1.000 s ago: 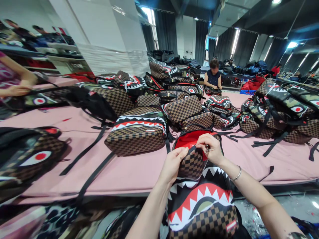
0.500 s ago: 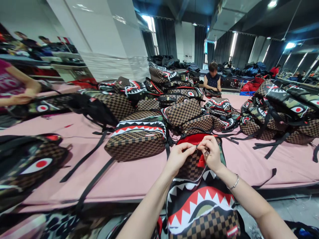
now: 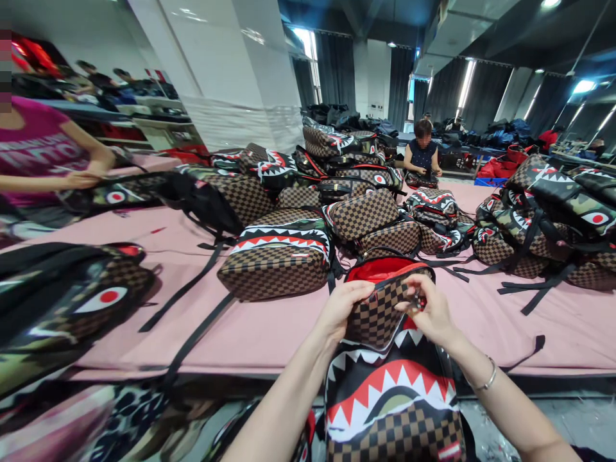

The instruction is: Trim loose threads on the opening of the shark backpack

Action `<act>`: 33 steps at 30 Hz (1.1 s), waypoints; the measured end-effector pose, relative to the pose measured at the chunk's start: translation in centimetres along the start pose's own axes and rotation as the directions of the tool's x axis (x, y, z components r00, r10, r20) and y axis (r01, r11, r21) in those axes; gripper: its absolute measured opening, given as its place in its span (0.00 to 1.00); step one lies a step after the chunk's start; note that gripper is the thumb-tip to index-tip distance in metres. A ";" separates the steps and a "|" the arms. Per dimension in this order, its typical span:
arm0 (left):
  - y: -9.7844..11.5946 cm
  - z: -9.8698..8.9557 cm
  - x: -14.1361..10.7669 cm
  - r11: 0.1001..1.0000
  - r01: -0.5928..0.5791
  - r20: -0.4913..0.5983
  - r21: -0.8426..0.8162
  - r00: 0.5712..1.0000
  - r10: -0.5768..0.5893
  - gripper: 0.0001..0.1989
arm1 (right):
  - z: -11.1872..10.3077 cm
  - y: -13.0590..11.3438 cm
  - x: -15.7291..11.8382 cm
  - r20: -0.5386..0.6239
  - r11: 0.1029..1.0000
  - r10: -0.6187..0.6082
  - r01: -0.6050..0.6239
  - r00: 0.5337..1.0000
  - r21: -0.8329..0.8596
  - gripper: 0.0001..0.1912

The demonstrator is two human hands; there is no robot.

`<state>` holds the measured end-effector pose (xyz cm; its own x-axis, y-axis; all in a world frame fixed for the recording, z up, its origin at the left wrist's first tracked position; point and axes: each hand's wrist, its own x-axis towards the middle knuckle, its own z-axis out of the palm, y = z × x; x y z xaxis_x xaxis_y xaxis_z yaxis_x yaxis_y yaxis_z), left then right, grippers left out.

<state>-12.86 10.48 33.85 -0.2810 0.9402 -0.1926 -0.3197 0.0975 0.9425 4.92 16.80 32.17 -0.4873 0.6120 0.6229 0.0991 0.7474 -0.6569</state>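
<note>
A brown checkered backpack [image 3: 392, 398] with a shark-mouth print stands upright against the near edge of the pink table [image 3: 269, 333]. Its top is open and shows red lining. My left hand [image 3: 344, 308] pinches the left side of the open top edge. My right hand [image 3: 428, 311] grips the right side of that edge, at the zipper, with a small dark item between the fingers. A bracelet sits on my right wrist.
Many similar shark-print backpacks [image 3: 279, 256] lie heaped over the table, with black straps [image 3: 192, 285] trailing across it. One more bag [image 3: 72, 308] lies at the near left. A person in a pink shirt [image 3: 43, 154] works at the far left. Another person [image 3: 423, 154] sits at the back.
My right hand has slid rightward and lower along the bag's top edge. The checkered flap now stands up more. The view has shifted slightly to the left.
</note>
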 end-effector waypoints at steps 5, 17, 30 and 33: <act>0.3 -0.1 -0.3 0.999 0.038 0.077 -0.038 0.996 -0.035 0.08 | -0.3 2.0 -0.6 -0.025 0.989 -0.044 0.040 0.999 -0.145 0.12; -0.1 -0.7 -0.3 0.999 0.048 0.121 0.008 0.991 -0.049 0.10 | 0.3 1.4 -0.2 0.067 0.843 -0.368 0.363 0.927 -0.398 0.08; 0.5 0.1 -0.6 0.995 0.091 0.101 0.048 0.990 -0.096 0.10 | -1.5 -0.3 1.8 0.269 0.764 -0.364 0.451 0.892 -0.461 0.09; 0.7 0.2 -0.6 0.993 0.109 0.096 0.053 0.989 -0.114 0.10 | -1.9 -0.3 2.2 0.297 0.774 -0.356 0.457 0.886 -0.437 0.09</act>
<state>-12.68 10.03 34.67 -0.1550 0.9499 -0.2715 -0.2996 0.2167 0.9291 5.45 18.39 34.57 -0.7244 0.1998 0.6598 0.2333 0.9717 -0.0380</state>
